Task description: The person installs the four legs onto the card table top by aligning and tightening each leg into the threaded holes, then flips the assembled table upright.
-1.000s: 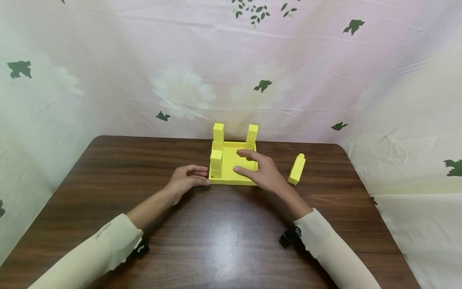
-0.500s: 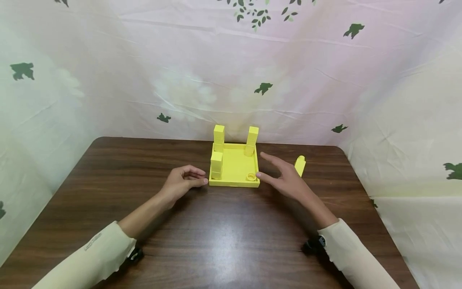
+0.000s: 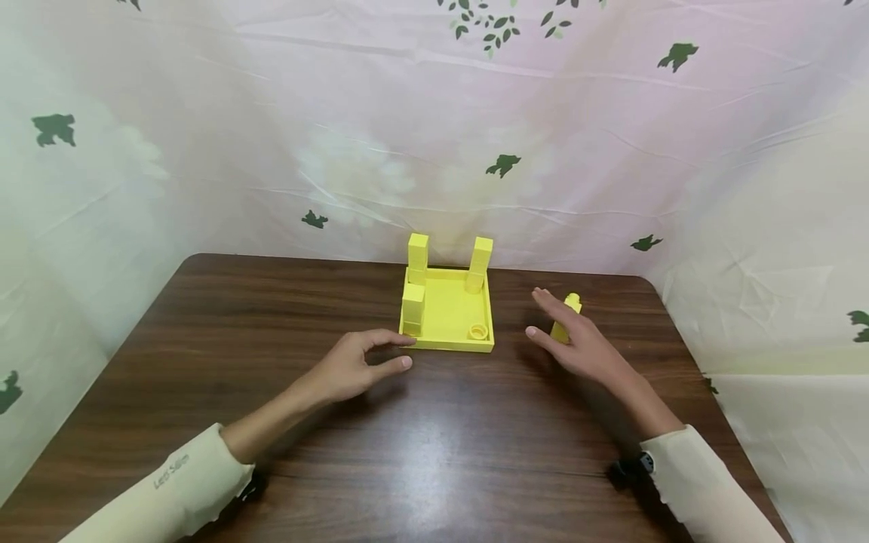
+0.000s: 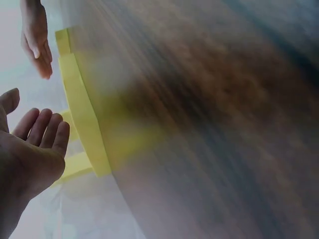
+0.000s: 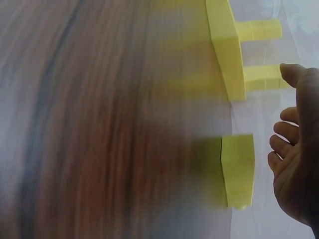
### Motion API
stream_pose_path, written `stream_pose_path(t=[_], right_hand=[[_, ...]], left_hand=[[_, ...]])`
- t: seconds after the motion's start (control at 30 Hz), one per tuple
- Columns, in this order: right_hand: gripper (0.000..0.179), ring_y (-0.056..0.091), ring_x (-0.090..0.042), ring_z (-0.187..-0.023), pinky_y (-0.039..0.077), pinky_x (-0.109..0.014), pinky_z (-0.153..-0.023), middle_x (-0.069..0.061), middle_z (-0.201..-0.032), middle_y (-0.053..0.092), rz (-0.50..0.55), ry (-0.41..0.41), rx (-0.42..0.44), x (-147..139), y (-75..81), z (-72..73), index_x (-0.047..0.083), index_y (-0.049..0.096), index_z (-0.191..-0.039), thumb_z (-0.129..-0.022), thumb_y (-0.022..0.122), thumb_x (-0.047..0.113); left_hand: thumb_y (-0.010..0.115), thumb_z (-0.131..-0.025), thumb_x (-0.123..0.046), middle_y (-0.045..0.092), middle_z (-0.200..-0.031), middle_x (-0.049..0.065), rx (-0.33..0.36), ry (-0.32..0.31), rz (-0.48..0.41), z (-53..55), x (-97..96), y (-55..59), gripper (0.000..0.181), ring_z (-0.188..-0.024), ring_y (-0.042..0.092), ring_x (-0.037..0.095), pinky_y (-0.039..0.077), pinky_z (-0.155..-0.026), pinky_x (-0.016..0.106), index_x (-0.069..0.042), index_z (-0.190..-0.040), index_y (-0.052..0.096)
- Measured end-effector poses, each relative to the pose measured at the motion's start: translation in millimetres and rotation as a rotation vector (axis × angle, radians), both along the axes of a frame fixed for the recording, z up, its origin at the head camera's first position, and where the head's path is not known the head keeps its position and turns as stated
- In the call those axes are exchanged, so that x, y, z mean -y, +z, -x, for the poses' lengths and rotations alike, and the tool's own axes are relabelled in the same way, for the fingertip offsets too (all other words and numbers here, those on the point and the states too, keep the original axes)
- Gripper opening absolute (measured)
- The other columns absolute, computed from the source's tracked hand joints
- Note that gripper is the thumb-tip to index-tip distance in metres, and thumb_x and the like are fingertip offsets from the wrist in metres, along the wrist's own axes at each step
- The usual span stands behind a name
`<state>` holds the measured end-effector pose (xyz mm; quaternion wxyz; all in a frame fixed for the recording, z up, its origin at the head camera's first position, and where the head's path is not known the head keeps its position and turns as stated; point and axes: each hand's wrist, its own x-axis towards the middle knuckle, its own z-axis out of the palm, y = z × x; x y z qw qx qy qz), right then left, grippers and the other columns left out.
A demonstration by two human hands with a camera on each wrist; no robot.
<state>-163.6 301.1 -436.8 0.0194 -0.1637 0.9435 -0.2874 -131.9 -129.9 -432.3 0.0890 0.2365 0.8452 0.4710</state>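
Observation:
A shallow yellow square tray-like base (image 3: 451, 347) lies on the table with upright yellow posts at three corners: back left (image 3: 418, 256), back right (image 3: 480, 260) and front left (image 3: 413, 309). Its front right corner bears a round yellow ring-shaped socket (image 3: 478, 332). My left hand (image 3: 353, 366) is at the base's front left corner, index fingertip right at the rim, thumb apart. A loose yellow post (image 5: 238, 172) with a rounded end lies on the table right of the base. Over it hovers my right hand (image 3: 577, 339), fingers extended, partly covering it in the head view.
The brown wooden table (image 3: 407, 452) reaches back to a pale cloth backdrop (image 3: 380, 136) with green bird and leaf prints. Similar cloth hangs at both sides. A dark wrist device (image 3: 631, 471) sits at the right cuff.
My right hand has moved from above the base rightward to the loose post. My left hand has shifted slightly from the base's left side to its front left corner, its fingers spreading.

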Motion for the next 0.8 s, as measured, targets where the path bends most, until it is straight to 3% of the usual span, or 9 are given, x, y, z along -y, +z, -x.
stream_pose_path(t=[0.13, 0.27, 0.5, 0.67, 0.8], right_hand=[[0.076, 0.016, -0.046, -0.176, 0.023, -0.081, -0.135, -0.016, -0.189, 0.023, 0.008, 0.018, 0.017, -15, -1.7, 0.7, 0.020, 0.026, -0.181, -0.118, 0.060, 0.045], [0.073, 0.009, -0.046, -0.178, 0.017, -0.082, -0.136, -0.015, -0.191, 0.017, 0.019, 0.044, 0.034, -29, -3.8, 1.5, 0.022, 0.020, -0.182, -0.121, 0.055, 0.042], [0.070, 0.002, -0.047, -0.178, 0.002, -0.063, -0.146, -0.017, -0.191, 0.012, 0.047, 0.067, 0.056, -47, -8.9, 2.1, 0.020, 0.016, -0.183, -0.123, 0.048, 0.036], [0.071, -0.003, -0.045, -0.178, 0.006, -0.079, -0.139, -0.018, -0.191, 0.010, 0.029, 0.058, 0.080, -55, -10.9, 3.0, 0.020, 0.017, -0.183, -0.123, 0.049, 0.038], [0.072, -0.004, -0.046, -0.178, 0.006, -0.083, -0.137, -0.018, -0.191, 0.009, -0.009, 0.067, 0.097, -62, -10.6, 3.6, 0.016, 0.019, -0.182, -0.122, 0.051, 0.037]], left_hand=[[0.077, -0.109, -0.033, 0.076, -0.151, 0.004, -0.078, -0.084, 0.060, -3.5, -9.0, 1.0, 0.044, -0.148, 0.067, 0.032, 0.053, -0.126, 0.060, -0.014, -0.149, 0.074], [0.071, -0.113, -0.036, 0.066, -0.164, 0.005, -0.109, -0.157, 0.125, -6.8, -17.3, 0.6, 0.053, -0.157, 0.059, 0.031, 0.048, -0.131, 0.059, -0.014, -0.161, 0.064], [0.057, -0.119, -0.044, 0.047, -0.179, 0.010, -0.129, -0.224, 0.229, -8.6, -33.3, -0.8, 0.061, -0.169, 0.042, 0.030, 0.036, -0.139, 0.057, -0.013, -0.172, 0.049], [0.046, -0.122, -0.048, 0.038, -0.183, 0.014, -0.190, -0.262, 0.320, -8.1, -46.8, -0.9, 0.067, -0.173, 0.034, 0.033, 0.033, -0.141, 0.057, -0.009, -0.175, 0.040], [0.039, -0.122, -0.051, 0.030, -0.187, 0.014, -0.215, -0.278, 0.384, -6.9, -55.9, -3.7, 0.070, -0.176, 0.025, 0.032, 0.029, -0.143, 0.055, -0.009, -0.178, 0.034]])
